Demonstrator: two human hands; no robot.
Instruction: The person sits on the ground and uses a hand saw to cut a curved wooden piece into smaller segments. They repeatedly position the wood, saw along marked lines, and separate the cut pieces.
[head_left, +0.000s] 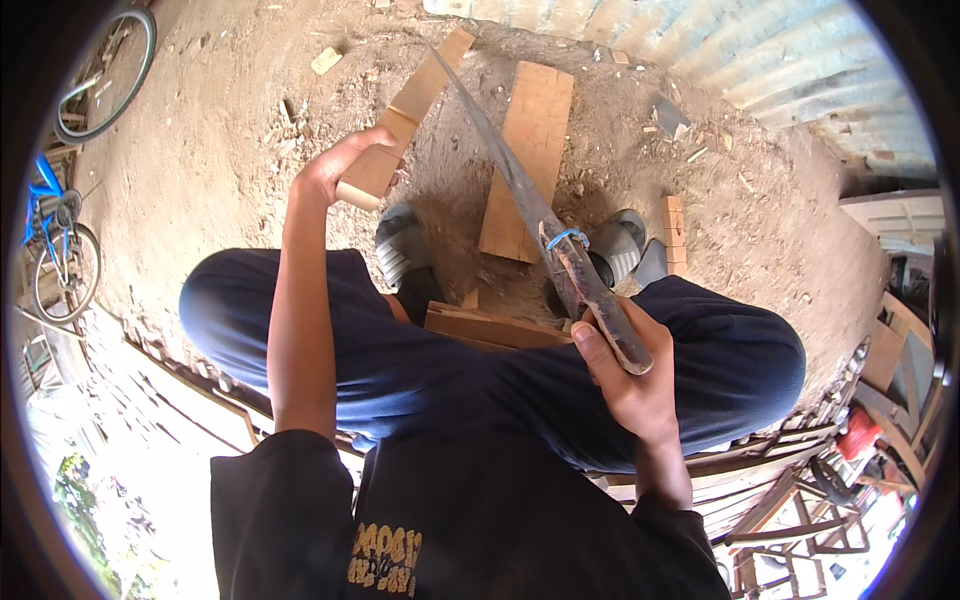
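Observation:
My left hand (pixel 345 165) is closed round the near end of a narrow wooden board (pixel 405 120), which slants away up and to the right. My right hand (pixel 635 375) grips the worn wooden handle of a handsaw (pixel 515 185). Its long grey blade tapers to a tip near the far end of the board, and blue cord is tied round the front of the handle. The saw's teeth are too small to make out. Whether the blade touches the board, I cannot tell. Beyond my feet, a wider wooden plank (pixel 530 150) lies on the ground.
Between my legs is a wooden piece (pixel 490 325). Small cut blocks (pixel 674 235) stand in a row by my right foot. Wood scraps lie on the dirt ground (pixel 230 110). Corrugated metal sheet (pixel 720 40) borders the far right; a blue bicycle (pixel 60 225) is at left.

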